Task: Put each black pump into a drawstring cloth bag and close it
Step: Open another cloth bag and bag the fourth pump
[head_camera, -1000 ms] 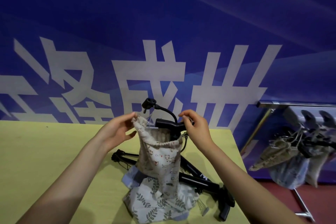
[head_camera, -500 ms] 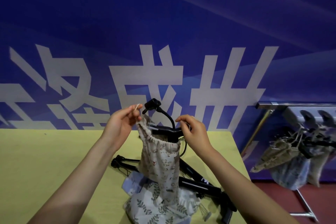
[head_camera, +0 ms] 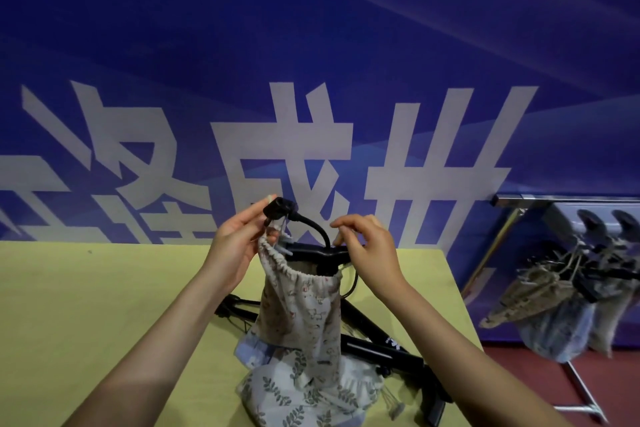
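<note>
**packer_01:** So right now my left hand (head_camera: 239, 246) is pinching the drawstring end up at the top left of the cloth bag (head_camera: 301, 309), thumb and fingertips pressed on the cord, right beside the nozzle of the pump's hose (head_camera: 311, 225). My right hand (head_camera: 369, 246) is on the opposite side of the mouth, fingers curled down and pinching what looks like the other cord at the rim, just in front of the T-handle.

**benchwatcher:** Where's the pump itself?

**packer_01:** The black pump (head_camera: 322, 250) is standing inside the bag, body hidden by the cloth. Only the handle and the hose poke out above the gathered rim. I'm holding the bag upright over the yellow table (head_camera: 86, 305).

**benchwatcher:** So you're at the closing step?

**packer_01:** I'd say so. The mouth is puckered but not cinched. Next I reckon both cords need pulling apart, outward, while the hose gets tucked or left sticking up, since it could snag the rim.

**benchwatcher:** How much is left?

**packer_01:** Counting: one bag in hand, two more bare pumps (head_camera: 377, 340) lying on the table behind it as far as I can tell, they overlap. In front, a leaf-print bag (head_camera: 304, 388) and a bit of blue cloth (head_camera: 249, 350) under it, so at least two spare bags, can't count them cleanly. Off to the right, a rack (head_camera: 554, 199) holds a bunch of bagged pumps (head_camera: 561, 302); too blurred to count.
</note>
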